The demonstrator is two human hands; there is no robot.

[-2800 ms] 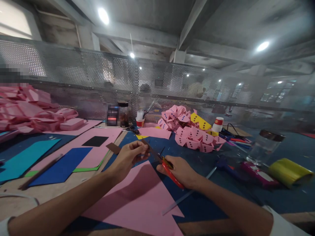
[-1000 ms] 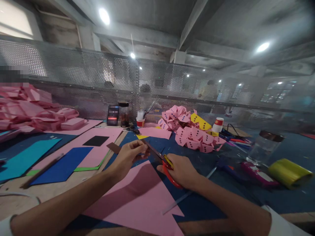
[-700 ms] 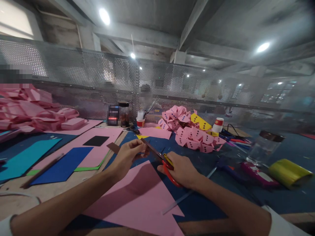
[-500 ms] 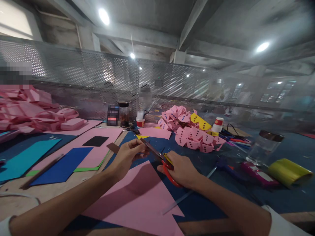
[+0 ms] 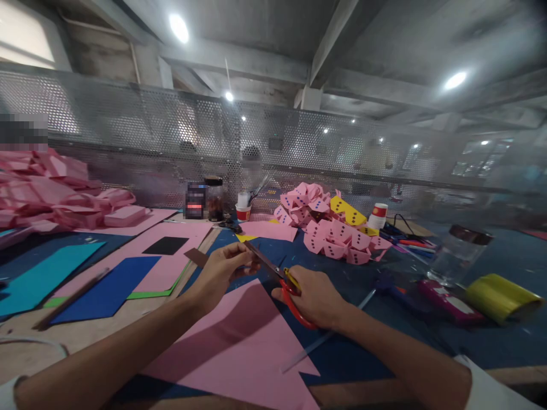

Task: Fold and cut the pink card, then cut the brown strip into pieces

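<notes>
My right hand (image 5: 314, 296) is closed around the handles of a pair of scissors (image 5: 294, 307), which are red and yellow. Their blades point up and left, toward the fingertips of my left hand (image 5: 228, 267). That hand pinches a narrow dark brown paper strip (image 5: 196, 257), whose end sticks out to the left behind the knuckles. Where the blades meet the strip is too small and dark to make out. Beneath both hands lies a large pink paper sheet (image 5: 239, 347) with a pointed top corner, shaded by my left arm.
Folded pink paper pieces with dark dots (image 5: 342, 239) are heaped beyond my right hand. A bigger pink pile (image 5: 64, 188) stands far left. Blue card (image 5: 111, 287) and black card (image 5: 166, 245) lie left. A clear jar (image 5: 459, 256) and yellow roll (image 5: 504, 299) stand right. Perforated mesh (image 5: 171, 125) closes the back.
The view has shifted very slightly. Both hands keep nearly the same place and grip, with the scissors still at my left fingertips.
</notes>
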